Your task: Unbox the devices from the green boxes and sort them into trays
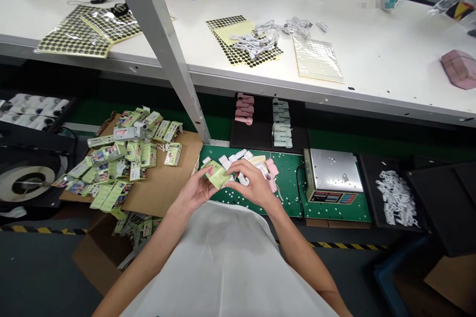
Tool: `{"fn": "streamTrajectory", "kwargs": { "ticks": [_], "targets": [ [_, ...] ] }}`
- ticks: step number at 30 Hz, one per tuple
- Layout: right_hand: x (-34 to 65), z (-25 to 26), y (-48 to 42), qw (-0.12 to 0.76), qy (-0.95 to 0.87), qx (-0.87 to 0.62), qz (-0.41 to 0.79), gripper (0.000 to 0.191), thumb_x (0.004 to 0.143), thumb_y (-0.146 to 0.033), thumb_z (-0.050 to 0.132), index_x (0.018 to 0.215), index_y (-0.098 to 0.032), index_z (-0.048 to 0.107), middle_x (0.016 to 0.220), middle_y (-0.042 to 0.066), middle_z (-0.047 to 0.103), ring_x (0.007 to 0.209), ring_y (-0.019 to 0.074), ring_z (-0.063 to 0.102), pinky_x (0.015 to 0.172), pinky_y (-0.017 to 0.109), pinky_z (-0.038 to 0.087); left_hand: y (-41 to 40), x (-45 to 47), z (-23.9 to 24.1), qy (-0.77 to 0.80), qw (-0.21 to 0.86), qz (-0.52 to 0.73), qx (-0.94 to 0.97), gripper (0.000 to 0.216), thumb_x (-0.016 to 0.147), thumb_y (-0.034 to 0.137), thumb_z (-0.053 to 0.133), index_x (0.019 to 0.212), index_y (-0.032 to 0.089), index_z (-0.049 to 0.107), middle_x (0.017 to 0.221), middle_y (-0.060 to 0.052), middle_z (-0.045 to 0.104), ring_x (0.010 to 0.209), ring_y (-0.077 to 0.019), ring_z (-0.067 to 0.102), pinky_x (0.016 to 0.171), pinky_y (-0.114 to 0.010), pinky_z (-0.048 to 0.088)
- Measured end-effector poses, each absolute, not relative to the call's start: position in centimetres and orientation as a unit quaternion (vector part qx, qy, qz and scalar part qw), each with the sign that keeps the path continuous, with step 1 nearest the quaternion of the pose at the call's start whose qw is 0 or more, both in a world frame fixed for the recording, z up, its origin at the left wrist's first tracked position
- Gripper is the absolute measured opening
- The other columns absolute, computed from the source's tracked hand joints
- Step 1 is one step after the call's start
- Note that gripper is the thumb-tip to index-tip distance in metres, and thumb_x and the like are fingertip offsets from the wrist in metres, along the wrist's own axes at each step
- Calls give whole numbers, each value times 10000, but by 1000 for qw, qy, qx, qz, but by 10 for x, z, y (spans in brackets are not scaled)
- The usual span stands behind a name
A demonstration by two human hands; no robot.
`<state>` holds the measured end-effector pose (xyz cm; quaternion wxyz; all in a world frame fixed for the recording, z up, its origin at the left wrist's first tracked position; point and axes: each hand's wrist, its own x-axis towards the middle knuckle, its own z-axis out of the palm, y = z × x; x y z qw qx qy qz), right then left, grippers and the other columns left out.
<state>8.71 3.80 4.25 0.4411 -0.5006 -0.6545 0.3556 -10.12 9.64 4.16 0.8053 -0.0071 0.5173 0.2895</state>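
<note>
A small pale green printed box [216, 174] is tilted between my hands above a green dotted mat [288, 198]. My left hand [195, 189] grips its lower left side, and the fingers of my right hand [253, 184] press against its right end. Just beyond my right hand lie loose white pieces [235, 161] and pink pieces [271, 168] on the mat. The box's far corner stays visible, while part of its near side is hidden by my fingers.
To the left, many green boxes lie on a cardboard sheet [163, 178]. A digital scale [332, 176] stands right of the mat. Beyond it is a tray of white parts [396, 198]. A metal post [159, 44] rises to a white shelf holding cables.
</note>
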Motion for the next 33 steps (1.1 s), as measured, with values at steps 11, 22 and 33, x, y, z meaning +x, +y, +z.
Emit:
{"fn": "streamTrajectory", "kwargs": {
  "ticks": [11, 22, 33],
  "targets": [
    [94, 50, 52, 360, -722, -493, 325, 183, 956, -388, 662, 848, -248, 711, 832, 16, 702, 778, 175, 607, 726, 300, 476, 88, -100, 25, 515, 813, 273, 8, 163, 835, 133, 731, 991, 154, 689, 852, -62, 747, 656, -178, 722, 650, -300, 639],
    [96, 26, 22, 357, -802, -459, 138, 284, 1027, -233, 513, 889, -319, 747, 963, -7, 799, 768, 171, 651, 636, 330, 428, 88, -95, 33, 501, 832, 235, -38, 81, 870, 144, 688, 950, 157, 695, 793, -62, 746, 600, -172, 703, 535, -250, 598],
    [105, 22, 8, 391, -798, -434, 147, 225, 998, -222, 596, 978, -351, 779, 1002, -19, 805, 795, 157, 691, 683, 307, 507, 95, -98, 44, 499, 830, 246, -40, 271, 902, 164, 654, 1170, 148, 690, 869, -89, 783, 671, -216, 748, 566, -281, 629]
  ]
}}
